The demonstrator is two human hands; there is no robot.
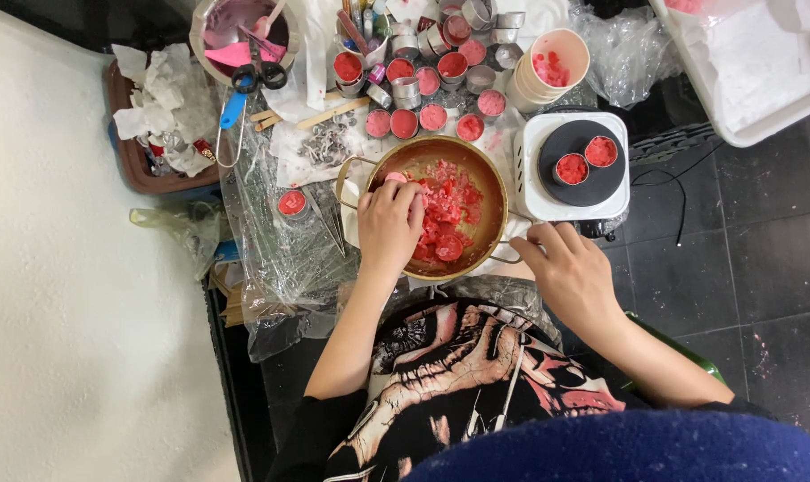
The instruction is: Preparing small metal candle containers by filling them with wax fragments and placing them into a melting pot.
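The left hand (390, 223) reaches into the round golden metal pot (476, 170) at the scene's middle, fingers curled on a pink wax piece (396, 178) above the red wax chunks (445, 214). The right hand (565, 268) grips the pot's right handle (509, 253). This looks like sorting wax; care is needed to keep the pot steady.

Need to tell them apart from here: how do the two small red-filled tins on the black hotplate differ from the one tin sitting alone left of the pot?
The two tins on the hotplate stand side by side on its black disc, right of the pot. The lone tin stands by itself on clear plastic sheeting, left of the pot. The pair sit raised on the appliance; the lone tin sits lower. All three are small round metal tins holding red wax.
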